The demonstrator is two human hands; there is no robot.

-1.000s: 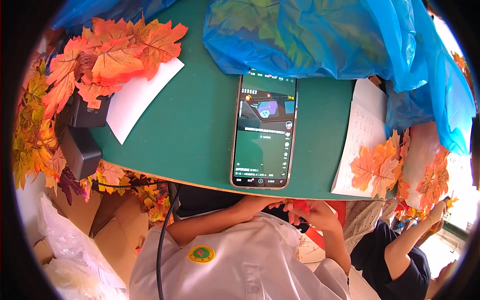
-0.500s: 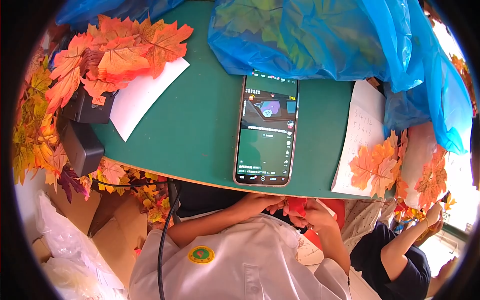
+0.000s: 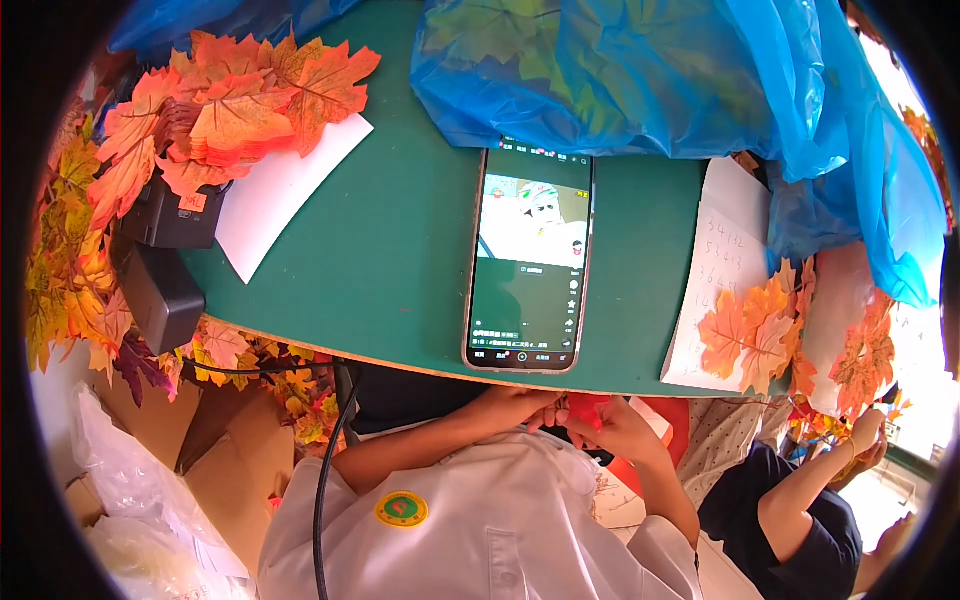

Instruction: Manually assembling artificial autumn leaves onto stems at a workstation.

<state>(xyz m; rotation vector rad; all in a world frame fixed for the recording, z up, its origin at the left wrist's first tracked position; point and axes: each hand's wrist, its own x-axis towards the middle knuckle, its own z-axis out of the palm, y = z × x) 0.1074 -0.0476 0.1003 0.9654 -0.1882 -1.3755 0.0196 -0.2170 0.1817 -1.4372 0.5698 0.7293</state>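
Just below the table's near edge, my hands meet in front of my white shirt. A small flat red piece (image 3: 588, 407) sits between them; its kind I cannot make out. My right hand (image 3: 618, 428) pinches it from the right with bent fingers. My left hand (image 3: 522, 405) comes in from the left, its fingers curled close against the piece and partly lost in shadow. Above the hands, a phone (image 3: 528, 300) with its screen lit lies on the green table (image 3: 400, 250), its top end under a blue plastic bag (image 3: 600, 90).
Orange artificial maple leaves (image 3: 240, 110) are stacked at the left, over white paper (image 3: 285, 200) and beside black boxes (image 3: 165, 285). Handwritten paper (image 3: 715, 260) and more leaves (image 3: 755, 325) lie at the right. A black cable (image 3: 325, 490) hangs down. Another person (image 3: 790, 520) sits lower right.
My right hand's fingers have shifted slightly left toward my left hand around the red piece. The picture on the phone screen has changed. The view has moved very slightly.
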